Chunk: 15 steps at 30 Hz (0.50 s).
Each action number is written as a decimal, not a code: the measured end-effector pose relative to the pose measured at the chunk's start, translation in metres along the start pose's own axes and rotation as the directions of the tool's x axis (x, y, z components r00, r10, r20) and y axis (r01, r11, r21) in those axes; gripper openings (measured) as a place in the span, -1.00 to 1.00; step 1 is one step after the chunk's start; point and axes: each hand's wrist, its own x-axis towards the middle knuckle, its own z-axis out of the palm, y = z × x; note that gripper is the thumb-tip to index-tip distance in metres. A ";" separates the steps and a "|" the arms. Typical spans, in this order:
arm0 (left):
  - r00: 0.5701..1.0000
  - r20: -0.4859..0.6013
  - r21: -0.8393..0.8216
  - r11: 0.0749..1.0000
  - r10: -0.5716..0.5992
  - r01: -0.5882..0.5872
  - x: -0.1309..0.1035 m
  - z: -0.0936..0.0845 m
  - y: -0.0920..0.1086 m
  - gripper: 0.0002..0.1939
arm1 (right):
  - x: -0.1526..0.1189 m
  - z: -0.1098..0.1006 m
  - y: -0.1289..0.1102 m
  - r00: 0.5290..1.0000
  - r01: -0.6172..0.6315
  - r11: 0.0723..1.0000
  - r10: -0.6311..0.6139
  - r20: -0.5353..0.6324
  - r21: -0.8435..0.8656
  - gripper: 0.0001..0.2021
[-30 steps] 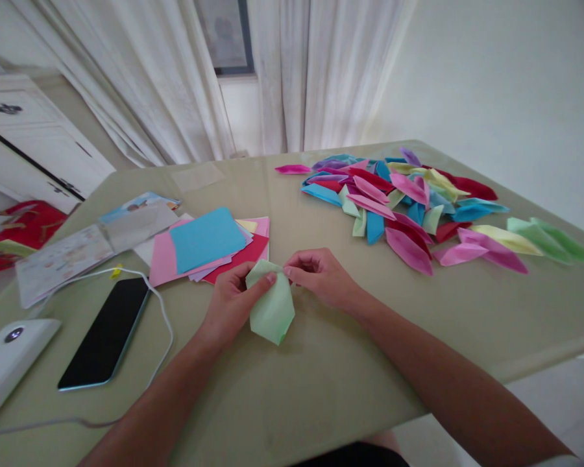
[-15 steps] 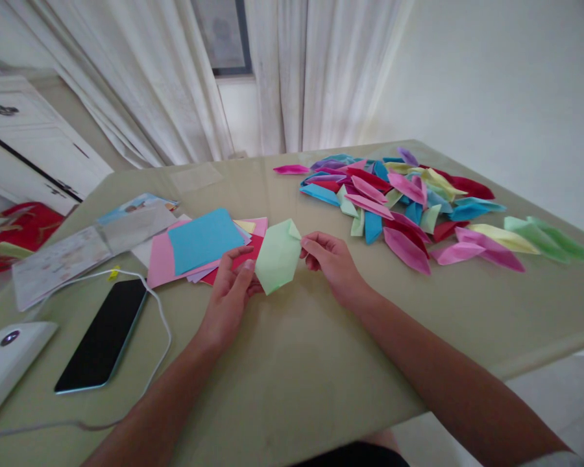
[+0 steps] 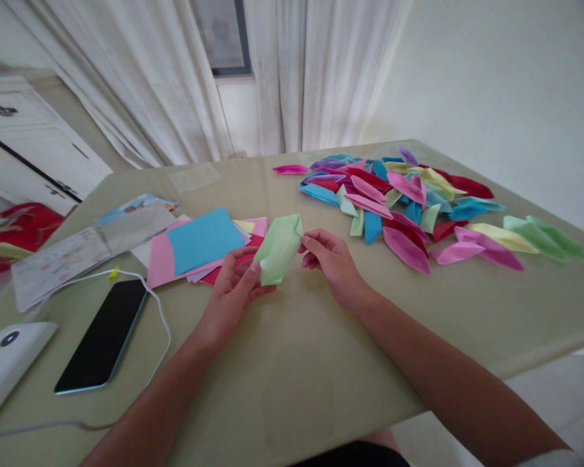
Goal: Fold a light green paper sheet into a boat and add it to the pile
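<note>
Between my hands, above the table, is a folded sheet of light green paper (image 3: pixel 279 250), tilted, with creased flaps along its edges. My left hand (image 3: pixel 233 282) pinches its lower left side between thumb and fingers. At the upper right corner of the paper, the thumb and forefinger of my right hand (image 3: pixel 327 256) are closed together on its edge. Beyond my left hand lies a stack of coloured paper sheets (image 3: pixel 207 240), a blue one on top of pink ones. To the right, a heap of folded paper pieces (image 3: pixel 370 188) in several colours spreads over the table.
A black-screened phone (image 3: pixel 102 337), a white cable (image 3: pixel 168 324) and a white device (image 3: pixel 12 363) lie at the left of the table (image 3: pixel 321 389). Behind them is a clear plastic packet (image 3: pixel 61 263). Curtains (image 3: pixel 282 78) hang beyond the far edge.
The green paper has turned and tilted between my hands, so its creased side flaps now show. My left fingers have shifted slightly to the right beneath it.
</note>
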 end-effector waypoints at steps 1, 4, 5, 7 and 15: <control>1.000 0.005 0.001 1.000 0.001 -0.001 0.000 0.000 0.000 -0.47 | 0.000 0.000 0.000 1.000 0.000 1.000 0.000 -0.002 -0.005 -0.72; 0.999 0.033 0.024 1.000 0.013 -0.014 -0.001 0.000 -0.001 -0.44 | 0.001 -0.001 0.000 1.000 0.007 1.000 -0.007 -0.001 -0.019 -0.73; 0.999 0.046 0.045 0.999 0.018 -0.020 -0.001 0.000 -0.001 -0.43 | 0.001 -0.001 0.000 1.000 0.012 1.000 -0.012 0.005 -0.028 -0.73; 0.997 0.062 0.104 0.994 0.034 -0.040 -0.001 -0.001 -0.002 -0.44 | 0.001 -0.001 0.000 0.999 0.025 0.999 -0.023 0.027 -0.048 -0.71; 0.992 -0.073 0.241 0.967 0.100 -0.080 0.005 -0.010 -0.003 -0.50 | -0.005 -0.001 -0.002 0.987 0.115 0.993 -0.113 0.118 -0.016 -0.59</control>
